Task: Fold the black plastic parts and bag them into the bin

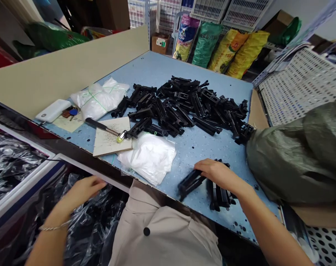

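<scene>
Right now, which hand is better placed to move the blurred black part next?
Probably the right hand: its fingers are on that black part, beside a small cluster of similar ones. The left hand is past the edge of the table, over shiny plastic, with nothing visible in it.

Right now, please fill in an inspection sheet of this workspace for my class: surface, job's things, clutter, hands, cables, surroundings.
Surface: blue tabletop, marked with dark spots.
Job's things: black parts heaped mid-table; a smaller group near the front edge.
Clutter: black-handled tool across a pale board; white plastic bundle beyond it; white plastic near the front edge.
Hands: right hand holds a blurred black part; left hand off the table, nothing seen in it.
Cables: thin dark cord, far left; ends unclear.
Surroundings: sacks and white crates behind.
</scene>
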`<state>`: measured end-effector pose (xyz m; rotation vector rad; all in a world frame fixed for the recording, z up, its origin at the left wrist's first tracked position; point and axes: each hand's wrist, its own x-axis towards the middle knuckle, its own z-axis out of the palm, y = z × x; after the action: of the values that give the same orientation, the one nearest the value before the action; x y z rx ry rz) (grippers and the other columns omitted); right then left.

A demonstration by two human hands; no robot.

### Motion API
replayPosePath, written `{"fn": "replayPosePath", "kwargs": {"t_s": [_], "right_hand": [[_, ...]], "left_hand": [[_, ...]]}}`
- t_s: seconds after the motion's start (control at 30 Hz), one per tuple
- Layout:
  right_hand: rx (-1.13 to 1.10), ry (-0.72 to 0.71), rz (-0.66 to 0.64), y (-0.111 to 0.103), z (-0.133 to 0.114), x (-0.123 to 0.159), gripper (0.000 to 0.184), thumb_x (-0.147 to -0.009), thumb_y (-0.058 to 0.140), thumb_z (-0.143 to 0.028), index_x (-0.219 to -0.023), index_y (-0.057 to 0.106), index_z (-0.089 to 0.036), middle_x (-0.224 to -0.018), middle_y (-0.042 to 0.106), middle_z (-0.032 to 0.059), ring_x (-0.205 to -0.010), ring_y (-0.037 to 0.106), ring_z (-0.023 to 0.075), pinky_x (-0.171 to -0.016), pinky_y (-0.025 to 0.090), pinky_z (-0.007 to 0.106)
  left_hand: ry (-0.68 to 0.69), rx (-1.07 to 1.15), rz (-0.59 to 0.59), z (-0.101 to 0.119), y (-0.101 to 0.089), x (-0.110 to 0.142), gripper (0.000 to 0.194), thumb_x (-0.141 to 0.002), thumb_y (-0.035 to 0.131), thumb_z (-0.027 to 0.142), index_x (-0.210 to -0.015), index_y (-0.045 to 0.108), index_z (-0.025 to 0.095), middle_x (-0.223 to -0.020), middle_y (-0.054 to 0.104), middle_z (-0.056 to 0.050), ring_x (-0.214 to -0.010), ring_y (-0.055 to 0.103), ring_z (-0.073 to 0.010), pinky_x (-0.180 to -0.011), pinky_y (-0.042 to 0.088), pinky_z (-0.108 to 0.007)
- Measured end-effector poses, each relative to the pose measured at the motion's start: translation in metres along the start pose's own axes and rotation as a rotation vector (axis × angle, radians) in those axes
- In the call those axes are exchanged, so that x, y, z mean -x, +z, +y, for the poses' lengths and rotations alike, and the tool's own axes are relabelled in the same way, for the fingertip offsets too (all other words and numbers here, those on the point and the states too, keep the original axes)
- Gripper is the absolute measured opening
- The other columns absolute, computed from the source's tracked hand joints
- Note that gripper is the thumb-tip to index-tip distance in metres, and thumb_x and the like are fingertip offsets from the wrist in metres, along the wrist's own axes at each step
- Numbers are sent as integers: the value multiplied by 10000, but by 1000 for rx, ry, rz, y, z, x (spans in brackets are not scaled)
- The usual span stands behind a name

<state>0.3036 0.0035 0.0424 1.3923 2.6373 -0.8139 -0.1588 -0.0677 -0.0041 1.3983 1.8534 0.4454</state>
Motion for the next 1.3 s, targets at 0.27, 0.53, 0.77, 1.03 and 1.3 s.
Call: {"fn": "replayPosePath", "kwargs": {"t_s": [0.27, 0.53, 0.77, 1.03, 1.3], "right_hand": [[-634, 227, 257, 3, -6, -15, 383, -839, 572, -405, -1151, 664, -203, -1061, 707, 53, -970, 640, 235, -871, 491, 361], [-1513, 222, 185, 38, -40, -49, 355, -731, 732, -445, -974, 724, -187, -853, 742, 84, -780, 697, 205, -634, 508, 274], [-1783, 205, 304, 40, -60, -91, 298, -705, 782, -345, -934, 736, -160, -880, 746, 81, -747, 711, 175, -561, 506, 200], [-1788, 259, 337, 44, -46, -75, 213, -744, 761, -311, -883, 734, -153, -948, 743, 92, -780, 715, 174, -555, 513, 186], [-1863, 213, 225, 45, -67, -89, 241, -693, 796, -312, -845, 724, -141, -836, 743, 82, -737, 714, 175, -539, 506, 180]], "left_hand": [[395, -14, 167, 156, 137, -62, 108, -789, 587, 259, -724, 586, 173, -926, 620, -126, -897, 588, -267, -778, 466, -375], [270, 367, -10, 125, 103, -83, 251, -764, 624, 410, -714, 615, 165, -623, 596, -3, -528, 515, -124, -532, 428, -262], [269, 337, 143, 143, 122, -67, 204, -696, 685, 347, -747, 576, 183, -812, 589, -38, -771, 567, -189, -696, 460, -308], [302, 292, 43, 133, 112, -83, 135, -756, 633, 276, -656, 601, 190, -675, 599, -16, -653, 567, -167, -646, 457, -296], [209, 692, -39, 128, 109, -76, 231, -624, 750, 376, -664, 671, 162, -624, 592, -2, -559, 487, -112, -532, 376, -243]]}}
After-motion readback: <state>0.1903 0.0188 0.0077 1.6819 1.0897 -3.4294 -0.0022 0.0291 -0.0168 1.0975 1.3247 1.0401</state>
